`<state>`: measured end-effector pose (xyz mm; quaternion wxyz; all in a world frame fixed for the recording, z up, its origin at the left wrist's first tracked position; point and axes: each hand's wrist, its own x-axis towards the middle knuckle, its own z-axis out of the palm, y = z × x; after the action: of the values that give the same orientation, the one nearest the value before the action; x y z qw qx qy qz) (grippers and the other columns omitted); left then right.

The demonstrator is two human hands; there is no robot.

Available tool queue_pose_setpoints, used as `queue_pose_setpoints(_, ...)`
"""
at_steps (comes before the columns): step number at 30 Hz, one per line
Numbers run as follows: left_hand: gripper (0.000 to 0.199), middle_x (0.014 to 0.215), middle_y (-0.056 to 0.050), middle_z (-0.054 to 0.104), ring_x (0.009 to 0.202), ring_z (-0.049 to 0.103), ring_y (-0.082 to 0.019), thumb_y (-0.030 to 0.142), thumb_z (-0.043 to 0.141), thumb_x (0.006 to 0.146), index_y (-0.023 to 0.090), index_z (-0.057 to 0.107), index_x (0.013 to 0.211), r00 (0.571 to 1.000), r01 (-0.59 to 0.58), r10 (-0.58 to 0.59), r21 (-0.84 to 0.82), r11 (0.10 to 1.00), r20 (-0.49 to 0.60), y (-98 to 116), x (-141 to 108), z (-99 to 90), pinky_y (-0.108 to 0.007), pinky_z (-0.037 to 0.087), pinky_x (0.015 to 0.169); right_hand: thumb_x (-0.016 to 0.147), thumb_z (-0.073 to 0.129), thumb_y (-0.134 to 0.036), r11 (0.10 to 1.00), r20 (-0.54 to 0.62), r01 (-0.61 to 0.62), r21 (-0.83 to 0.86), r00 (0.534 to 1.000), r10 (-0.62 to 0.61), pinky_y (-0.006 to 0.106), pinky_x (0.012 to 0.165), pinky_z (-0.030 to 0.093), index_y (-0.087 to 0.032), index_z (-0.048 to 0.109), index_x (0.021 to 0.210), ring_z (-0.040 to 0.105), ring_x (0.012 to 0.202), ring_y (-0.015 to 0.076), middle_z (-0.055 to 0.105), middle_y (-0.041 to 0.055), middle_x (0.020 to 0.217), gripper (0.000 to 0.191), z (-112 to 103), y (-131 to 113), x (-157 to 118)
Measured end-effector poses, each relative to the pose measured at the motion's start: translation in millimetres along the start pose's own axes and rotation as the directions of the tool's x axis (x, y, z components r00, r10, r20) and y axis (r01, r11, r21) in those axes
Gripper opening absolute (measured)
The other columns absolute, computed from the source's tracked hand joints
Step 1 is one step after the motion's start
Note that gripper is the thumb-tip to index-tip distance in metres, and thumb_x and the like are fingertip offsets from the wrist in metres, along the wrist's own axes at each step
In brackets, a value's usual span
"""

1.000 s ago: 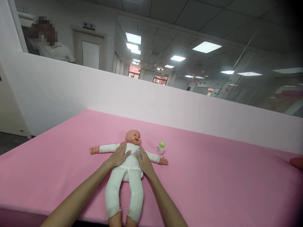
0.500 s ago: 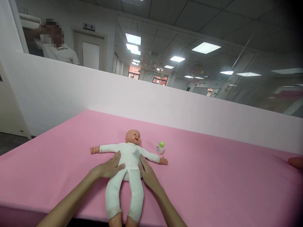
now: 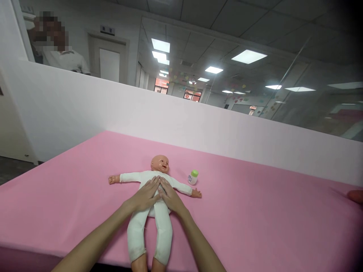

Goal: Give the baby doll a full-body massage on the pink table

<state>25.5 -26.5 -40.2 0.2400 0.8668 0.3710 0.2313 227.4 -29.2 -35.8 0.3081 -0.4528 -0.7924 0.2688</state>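
Observation:
A baby doll (image 3: 163,221) in a white suit lies on its back on the pink table, arms spread, its head toward the far wall. Flat on the left part of its chest and belly rests my left hand (image 3: 146,194), fingers stretched out. My right hand (image 3: 170,196) lies on the other part of the chest, also flat. The fingertips of both hands come together at the middle of the chest, and the thumbs nearly meet below. Neither hand grips anything. A small white jar with a green lid (image 3: 193,177) stands beyond the doll's arm on the right.
The pink table (image 3: 255,211) reaches to a low white wall (image 3: 198,124) with glass above it. At the right edge of the view lies a partly visible reddish-brown object (image 3: 355,196). Behind the glass at the upper left stands a person in a white shirt (image 3: 65,60).
Both my hands have slid inward and up from the sides of the doll's torso to the middle of its chest. The person behind the glass has shifted slightly left.

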Motion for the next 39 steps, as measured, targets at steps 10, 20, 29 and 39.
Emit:
queue_pose_setpoints(10, 0.098, 0.173, -0.015, -0.001, 0.161, -0.002, -0.029, 0.078, 0.029, 0.098, 0.010, 0.011, 0.168, 0.954, 0.262, -0.276, -0.125, 0.957, -0.119, -40, 6, -6.2, -0.048, 0.006, 0.130, 0.102, 0.043, -0.062, 0.993, -0.205, -0.121, 0.009, 0.971, 0.120, 0.051, 0.129, 0.021, -0.017, 0.044, 0.158, 0.032, 0.156, 0.0271, 0.038, 0.0127, 0.166, 0.072, 4, 41, 3)
queue_pose_setpoints(20, 0.095, 0.171, -0.016, 0.020, 0.158, 0.019, -0.034, 0.079, 0.043, 0.093, 0.016, 0.030, 0.164, 0.921, 0.383, -0.388, -0.229, 0.895, 0.023, -38, -44, -27.0, -0.048, 0.019, 0.127, 0.103, 0.045, -0.053, 0.985, -0.157, -0.172, 0.007, 0.973, 0.171, 0.049, 0.128, 0.026, -0.024, 0.048, 0.156, 0.036, 0.154, 0.0262, 0.043, 0.0058, 0.164, 0.061, -15, 44, -61)
queue_pose_setpoints(29, 0.060, 0.150, -0.017, 0.058, 0.148, 0.044, -0.034, 0.063, 0.056, 0.096, 0.018, 0.066, 0.134, 0.920, 0.074, -0.372, -0.874, 0.480, -0.127, 79, 34, -25.3, -0.048, 0.030, 0.124, 0.098, 0.043, -0.037, 0.954, -0.504, -0.242, -0.174, 0.855, 0.125, 0.053, 0.109, 0.050, -0.018, 0.069, 0.134, 0.066, 0.124, 0.0324, 0.071, 0.0137, 0.134, 0.048, -90, 59, -61)
queue_pose_setpoints(39, 0.083, 0.161, -0.029, 0.038, 0.148, 0.044, -0.029, 0.065, 0.032, 0.104, 0.001, 0.037, 0.156, 0.822, 0.090, -0.471, -0.891, -0.446, 0.319, 109, 174, 46.0, -0.033, 0.053, 0.107, 0.086, 0.039, -0.018, 0.905, -0.488, -0.213, -0.367, 0.873, 0.008, 0.052, 0.127, 0.032, -0.008, 0.047, 0.154, 0.040, 0.152, 0.0268, 0.048, 0.0132, 0.160, 0.069, -123, 117, -18)
